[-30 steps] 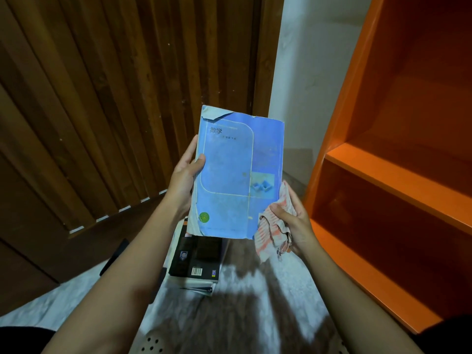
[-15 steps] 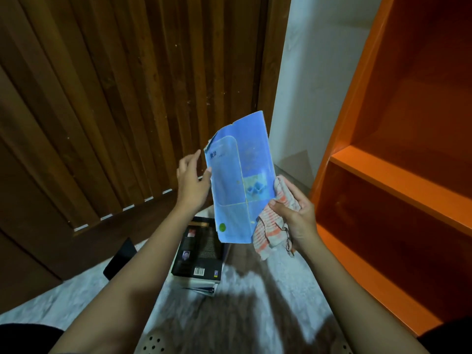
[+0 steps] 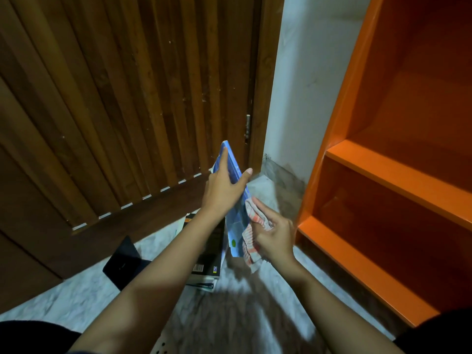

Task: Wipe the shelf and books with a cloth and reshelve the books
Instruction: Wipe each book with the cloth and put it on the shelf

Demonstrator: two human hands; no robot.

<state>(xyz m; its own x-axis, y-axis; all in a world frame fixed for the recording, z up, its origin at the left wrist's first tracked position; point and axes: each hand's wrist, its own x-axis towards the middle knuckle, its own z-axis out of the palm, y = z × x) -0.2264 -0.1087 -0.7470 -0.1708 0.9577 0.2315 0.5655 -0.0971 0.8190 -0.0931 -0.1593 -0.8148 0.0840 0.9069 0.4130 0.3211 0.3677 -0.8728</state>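
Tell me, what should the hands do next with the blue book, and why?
Probably slide the cloth up along the cover. The left hand grips the blue book near its top, turned almost edge-on. The right hand holds the cloth against the book's lower part, so most of the cover lies above the cloth. Putting it on the orange shelf can likely wait.

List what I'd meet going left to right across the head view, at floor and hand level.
Black flat object on the floor → stack of books → blue book → cloth → right hand → orange shelf. Left hand left out: it overlaps the blue book.
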